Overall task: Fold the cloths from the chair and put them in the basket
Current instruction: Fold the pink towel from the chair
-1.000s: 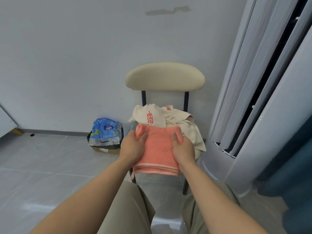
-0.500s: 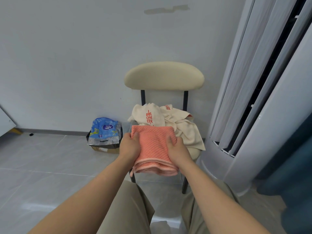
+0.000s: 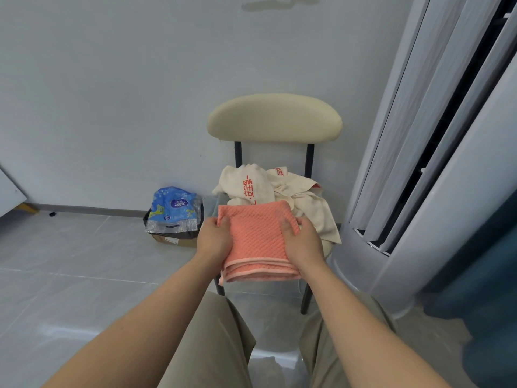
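A blue packet (image 3: 173,204) sits by the wall. The left hand (image 3: 214,241) grips one side of the folded pink cloth (image 3: 256,238), the right hand (image 3: 304,243) the other side, at the chair (image 3: 274,119) front edge, with cream cloths (image 3: 306,210) heaped behind.

We read red Chinese characters, 安全第一, running sideways along the cream cloth (image 3: 251,183), we saw more red print on a further fold, too cut off to read, we made out what looked like an 8 on the blue packet (image 3: 173,205), its round logo too blurred for us
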